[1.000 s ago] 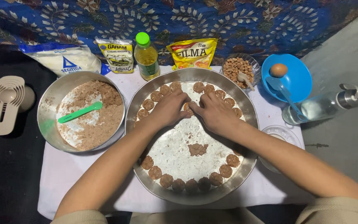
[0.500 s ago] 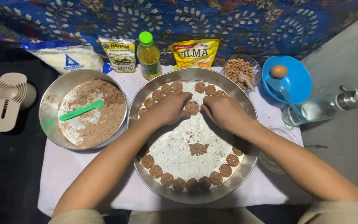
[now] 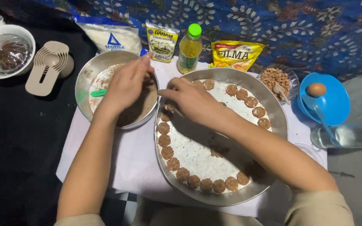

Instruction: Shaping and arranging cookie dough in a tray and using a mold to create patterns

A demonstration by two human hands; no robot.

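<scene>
Nearest, a large round metal tray (image 3: 273, 125) holds small brown dough discs (image 3: 201, 183) ringing most of its floured rim; the middle is bare. The right hand (image 3: 191, 100) rests loosely open at the tray's upper left edge. Beyond, the left hand (image 3: 126, 83), fingers bunched, dips into a metal bowl (image 3: 89, 71) of brown dough, gripping something unclear.

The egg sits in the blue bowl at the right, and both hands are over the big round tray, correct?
Not quite. The egg is in the blue bowl, but only the right hand is over the tray; the head view shows the left hand over the smaller metal bowl.
</scene>
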